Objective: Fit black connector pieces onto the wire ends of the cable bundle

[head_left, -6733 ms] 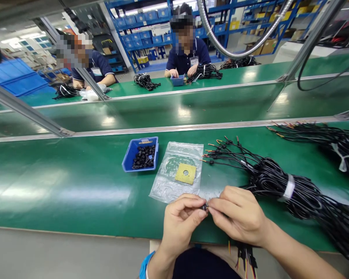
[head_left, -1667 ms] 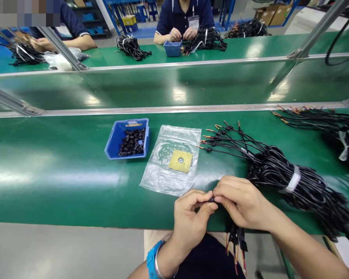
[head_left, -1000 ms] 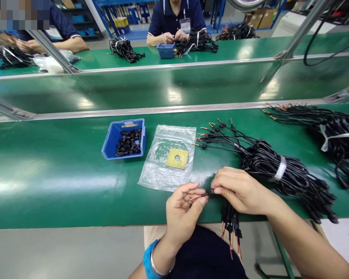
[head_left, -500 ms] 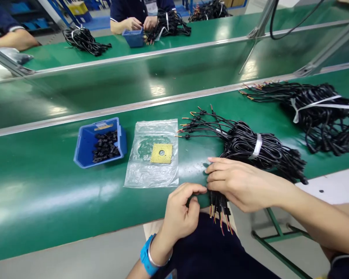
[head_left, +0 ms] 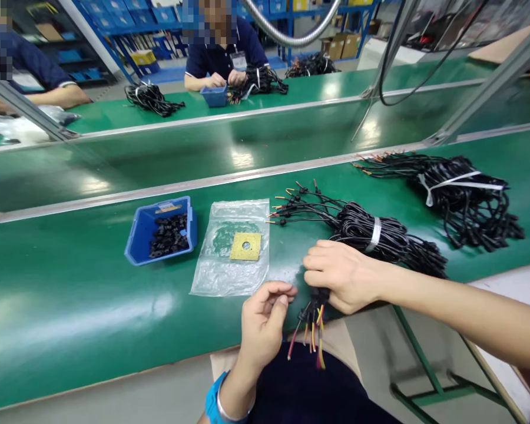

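Note:
My right hand [head_left: 340, 275] is closed around a bunch of black cables [head_left: 320, 296] at the table's front edge. Their stripped ends, with red, yellow and dark wires [head_left: 317, 338], hang over the edge above my lap. Just left of them is my left hand [head_left: 265, 321], its fingers curled and the thumb close to the fingertips; whether anything small sits between them I cannot make out. Behind my right hand lies a tied bundle of black cables [head_left: 357, 227], its wire ends pointing left, several with small black pieces on them.
A blue bin [head_left: 135, 238] of small black parts stands at left. Beside it lies a clear plastic bag [head_left: 216, 274] with a yellow square plate [head_left: 238, 247] on it. Another tied cable bundle [head_left: 454, 182] is at right. Across the divider [head_left: 229, 147] two people sit working.
My right hand has closed from stretched fingers into a fist around the cables, whose wire ends have swung left. My left hand has shifted slightly left. The camera view has tilted up.

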{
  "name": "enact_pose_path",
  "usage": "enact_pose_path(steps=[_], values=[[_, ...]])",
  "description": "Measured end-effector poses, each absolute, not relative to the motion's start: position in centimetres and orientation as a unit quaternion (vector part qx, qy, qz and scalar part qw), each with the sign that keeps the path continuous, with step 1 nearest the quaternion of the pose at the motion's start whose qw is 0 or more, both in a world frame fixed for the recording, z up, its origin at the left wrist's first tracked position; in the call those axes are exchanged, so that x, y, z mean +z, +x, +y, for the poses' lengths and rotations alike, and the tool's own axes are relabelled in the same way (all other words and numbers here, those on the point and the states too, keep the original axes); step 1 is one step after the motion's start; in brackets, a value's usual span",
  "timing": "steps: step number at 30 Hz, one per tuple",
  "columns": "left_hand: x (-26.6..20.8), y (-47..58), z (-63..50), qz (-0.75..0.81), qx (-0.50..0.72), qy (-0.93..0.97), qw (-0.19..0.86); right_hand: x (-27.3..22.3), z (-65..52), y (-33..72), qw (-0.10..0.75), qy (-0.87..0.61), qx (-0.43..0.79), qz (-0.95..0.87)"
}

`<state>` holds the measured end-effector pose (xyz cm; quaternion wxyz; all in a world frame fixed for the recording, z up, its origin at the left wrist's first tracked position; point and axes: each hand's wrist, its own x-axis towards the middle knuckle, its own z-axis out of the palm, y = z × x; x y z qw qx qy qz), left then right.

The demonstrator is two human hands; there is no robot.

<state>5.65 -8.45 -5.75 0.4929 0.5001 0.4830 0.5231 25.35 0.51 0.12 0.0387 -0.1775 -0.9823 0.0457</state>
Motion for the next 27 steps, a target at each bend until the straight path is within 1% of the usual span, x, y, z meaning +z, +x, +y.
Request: enact_pose_path(steps=[3,5,8,10,13,15,17,21,27], values=[[-5.5,5.7,-8.3,0.476,0.557,0.450,0.511,0.7,0.3,24.9,-0.020,-0.162,0.065,-0.985],[-5.4,5.8,-8.3,0.476,0.572,0.428,0.513,0.4,0.0,24.7,-0.054,-0.147,0.048,-0.987],[-5.4,5.8,-8.3,0.474,0.579,0.409,0.522,-0.2,-0.2,24.6,-0.071,-0.141,0.037,-0.987],[-5.6,5.8,-8.2,0.470,0.588,0.392,0.528,0.0,0.0,24.6,-0.049,-0.161,0.102,-0.981],[-6.0,5.6,-8.1,0.458,0.608,0.350,0.546,1.1,1.0,24.5,0.056,-0.281,0.308,-0.907],[-6.2,5.4,-8.0,0.452,0.614,0.331,0.557,2.2,1.8,24.4,0.123,-0.352,0.403,-0.836],[-6.4,5.4,-7.9,0.456,0.617,0.320,0.556,3.0,2.7,24.3,0.156,-0.390,0.435,-0.797],[-6.3,5.5,-7.9,0.468,0.614,0.313,0.553,3.3,4.0,24.4,0.179,-0.422,0.492,-0.740],[-6.2,5.3,-7.8,0.469,0.603,0.324,0.559,3.1,4.9,24.4,0.191,-0.384,0.615,-0.662]])
